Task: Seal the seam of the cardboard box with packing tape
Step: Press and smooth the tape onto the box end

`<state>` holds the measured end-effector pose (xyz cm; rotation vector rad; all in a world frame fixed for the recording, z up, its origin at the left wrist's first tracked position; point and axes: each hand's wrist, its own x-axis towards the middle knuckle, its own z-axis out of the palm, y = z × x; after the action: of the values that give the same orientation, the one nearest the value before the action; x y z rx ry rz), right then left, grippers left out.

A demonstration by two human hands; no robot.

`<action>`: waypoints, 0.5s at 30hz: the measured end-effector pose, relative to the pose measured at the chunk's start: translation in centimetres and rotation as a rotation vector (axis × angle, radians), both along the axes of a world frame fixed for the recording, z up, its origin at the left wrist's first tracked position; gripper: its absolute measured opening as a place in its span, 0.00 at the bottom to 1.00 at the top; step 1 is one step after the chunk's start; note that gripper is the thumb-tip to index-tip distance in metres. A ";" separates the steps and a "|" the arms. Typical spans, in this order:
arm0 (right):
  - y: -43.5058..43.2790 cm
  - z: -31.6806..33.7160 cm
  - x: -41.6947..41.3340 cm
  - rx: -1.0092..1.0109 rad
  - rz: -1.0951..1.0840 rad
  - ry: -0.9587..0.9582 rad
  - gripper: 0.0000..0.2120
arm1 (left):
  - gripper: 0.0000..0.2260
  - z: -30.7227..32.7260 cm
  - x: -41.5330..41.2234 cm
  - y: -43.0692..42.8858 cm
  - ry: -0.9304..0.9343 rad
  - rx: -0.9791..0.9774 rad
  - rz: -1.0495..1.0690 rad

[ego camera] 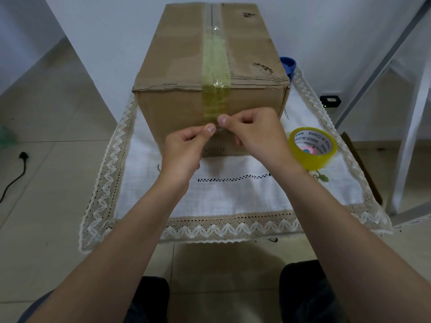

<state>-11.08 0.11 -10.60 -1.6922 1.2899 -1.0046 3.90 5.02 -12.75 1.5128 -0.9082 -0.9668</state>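
A brown cardboard box (177, 57) stands on a small cloth-covered table. A strip of yellowish clear tape (215, 66) runs along the near half of its top seam and down its front face. At the strip's lower end, my left hand (186, 148) and my right hand (254, 134) pinch the tape between thumbs and fingers, close together against the box front. The roll of yellow packing tape (312, 148) lies on the cloth to the right of my right hand, apart from the strip.
A white tablecloth with a lace border (233, 197) covers the table. A blue object (288, 65) peeks out behind the box's right corner. A black cable (14, 176) lies on the tiled floor at left. White shelf legs (410, 136) stand at right.
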 end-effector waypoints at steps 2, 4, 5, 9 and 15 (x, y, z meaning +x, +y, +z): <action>-0.1 -0.1 -0.1 -0.004 0.002 0.028 0.10 | 0.09 0.2 0.0 0.0 0.004 -0.015 -0.005; -0.2 -0.1 -0.1 0.002 -0.001 0.058 0.07 | 0.10 0.2 -0.1 -0.2 0.010 -0.029 -0.008; -0.2 -0.1 -0.1 0.001 -0.011 0.084 0.07 | 0.10 0.1 -0.1 -0.3 0.016 -0.035 -0.006; -0.1 -0.2 -0.6 -0.013 -0.053 0.369 0.14 | 0.09 0.0 -0.2 -0.4 0.042 -0.053 0.012; 0.5 2.1 -1.0 -0.395 -0.131 0.489 0.15 | 0.09 -0.1 -0.3 -0.5 -0.001 -0.065 0.065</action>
<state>-12.06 0.61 -8.46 -2.2816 1.6033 -1.0036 3.63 4.51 -12.83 1.4796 -0.8776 -0.8816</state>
